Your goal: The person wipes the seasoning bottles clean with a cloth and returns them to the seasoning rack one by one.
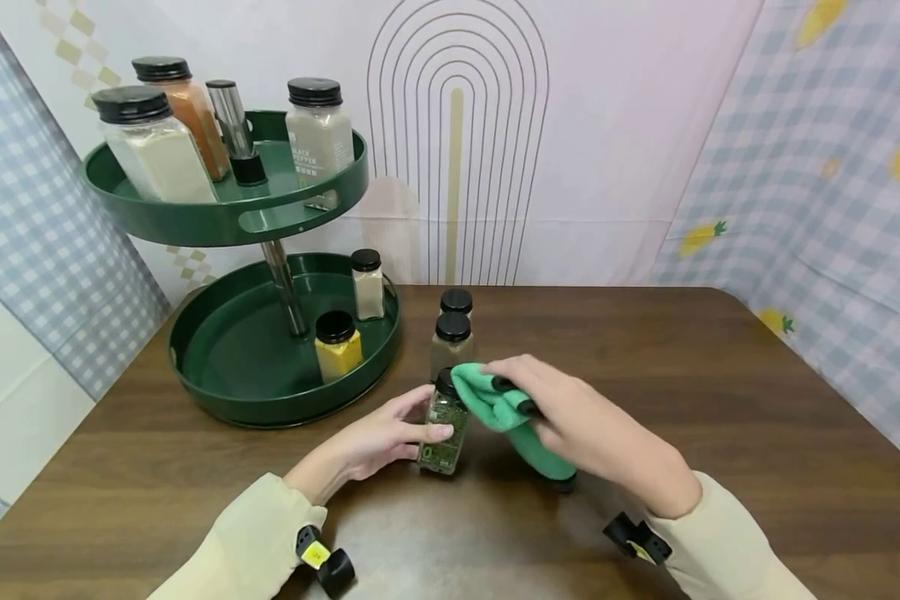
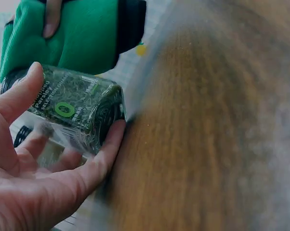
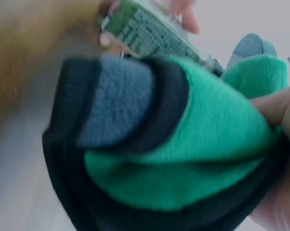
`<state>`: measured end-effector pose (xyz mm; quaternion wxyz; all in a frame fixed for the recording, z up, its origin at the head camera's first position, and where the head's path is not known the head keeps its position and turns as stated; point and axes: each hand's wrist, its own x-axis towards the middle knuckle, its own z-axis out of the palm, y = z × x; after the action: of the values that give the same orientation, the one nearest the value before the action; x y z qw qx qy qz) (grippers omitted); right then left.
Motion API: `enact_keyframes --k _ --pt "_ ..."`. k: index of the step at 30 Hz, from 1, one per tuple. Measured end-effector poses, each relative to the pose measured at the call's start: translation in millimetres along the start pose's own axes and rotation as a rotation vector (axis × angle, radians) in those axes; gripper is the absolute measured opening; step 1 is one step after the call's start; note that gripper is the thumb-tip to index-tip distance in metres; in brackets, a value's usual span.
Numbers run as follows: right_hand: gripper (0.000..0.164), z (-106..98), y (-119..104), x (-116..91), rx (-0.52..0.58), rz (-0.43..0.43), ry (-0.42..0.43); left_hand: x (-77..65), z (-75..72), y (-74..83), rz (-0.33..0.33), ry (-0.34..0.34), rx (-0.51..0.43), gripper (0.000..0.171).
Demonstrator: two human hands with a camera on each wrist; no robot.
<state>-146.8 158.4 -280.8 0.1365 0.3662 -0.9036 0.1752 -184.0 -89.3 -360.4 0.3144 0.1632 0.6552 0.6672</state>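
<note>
Slipping is the danger I judge first: the clear, square-sided jar of green parsley flakes (image 2: 75, 96) has smooth walls, and its glass or plastic may slide if the soft green cloth with black edging (image 1: 495, 405) pushes hard against its round black lid (image 1: 445, 382). In the head view the jar leans, lid end toward the cloth, so a sideways push could turn it in the grip. I would also be careful behind it: two black-lidded jars, the nearer one (image 1: 452, 354) and the farther one (image 1: 457, 300), stand close, and a wide stroke could knock them over.

The jar lies between the fingers of the left hand (image 1: 390, 435). Its thumb (image 2: 27, 91) presses the label side, the other fingers support the far side, and one reaches the bottom edge. I cannot tell if the base touches the brown wooden surface (image 1: 390, 533). The right hand (image 1: 570, 408) grips the bunched cloth, its fingers partly hidden in the folds; the cloth overlaps the lid in the head view.
</note>
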Motion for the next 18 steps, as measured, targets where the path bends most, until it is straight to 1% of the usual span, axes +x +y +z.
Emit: enact_keyframes --k 2,3,7,10,13,16,18 --pt "0.060 3.3 -2.5 0.4 0.014 -0.060 -0.013 -1.0 -2.0 -2.6 0.014 -0.015 -0.031 0.068" --pt "0.063 4.9 -3.5 0.6 0.014 -0.073 -0.019 -1.7 -2.7 -3.7 0.022 -0.021 -0.039 0.065" --pt "0.068 9.0 -1.4 0.8 0.017 -0.128 0.025 -1.7 -3.1 -5.4 0.052 -0.041 -0.054 0.051" --pt "0.071 11.4 -0.7 1.0 0.019 -0.148 0.058 -1.5 -2.7 -6.0 0.073 -0.042 -0.039 0.045" --pt "0.074 12.3 -1.7 2.1 0.016 -0.154 0.084 -1.0 -1.7 -5.7 0.090 -0.030 -0.015 0.046" --pt "0.076 13.0 -3.2 2.7 0.008 -0.156 0.108 -1.1 0.1 -5.7 0.099 -0.016 0.009 0.053" --pt "0.077 13.7 -4.6 2.9 0.007 -0.158 0.123 -1.1 1.3 -6.3 0.109 -0.017 0.007 0.058"
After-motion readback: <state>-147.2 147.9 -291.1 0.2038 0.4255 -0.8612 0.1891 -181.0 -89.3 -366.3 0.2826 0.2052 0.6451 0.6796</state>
